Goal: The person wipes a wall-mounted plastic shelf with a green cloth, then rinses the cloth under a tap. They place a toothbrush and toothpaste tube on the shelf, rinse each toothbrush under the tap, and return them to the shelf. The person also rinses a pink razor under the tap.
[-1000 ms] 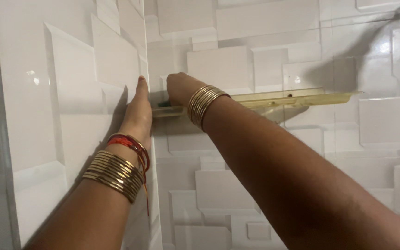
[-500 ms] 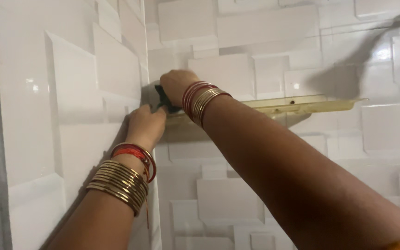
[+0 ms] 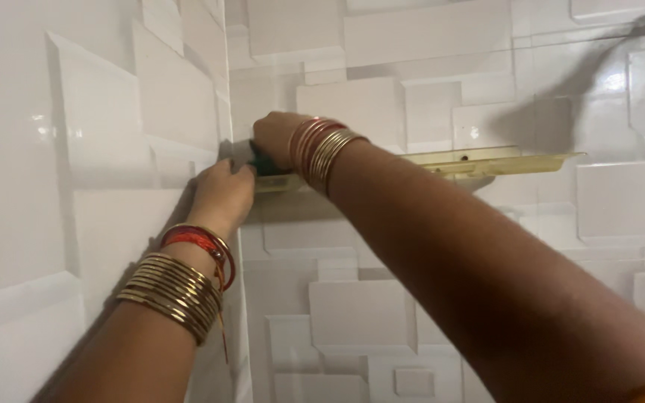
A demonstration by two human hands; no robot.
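A yellowish see-through plastic shelf [image 3: 487, 162] is fixed to a white tiled wall, running out from the corner. My right hand [image 3: 274, 138] is curled around a small dark green object [image 3: 266, 164], pressing it on the shelf's corner end. My left hand [image 3: 223, 194] is closed right beside it, touching the shelf's left end and the green object; whether it grips either is hidden. Both wrists carry stacks of gold bangles, with red ones too.
White glossy tiles with raised rectangular blocks cover the side wall [image 3: 98, 149] and the back wall [image 3: 382, 298], meeting in a corner behind my hands. A dark shadow falls on the tiles at upper right.
My left hand left the side wall, where it lay flat, and closed beside the shelf's left end. My right hand stayed at the corner with the green object, shifting slightly.
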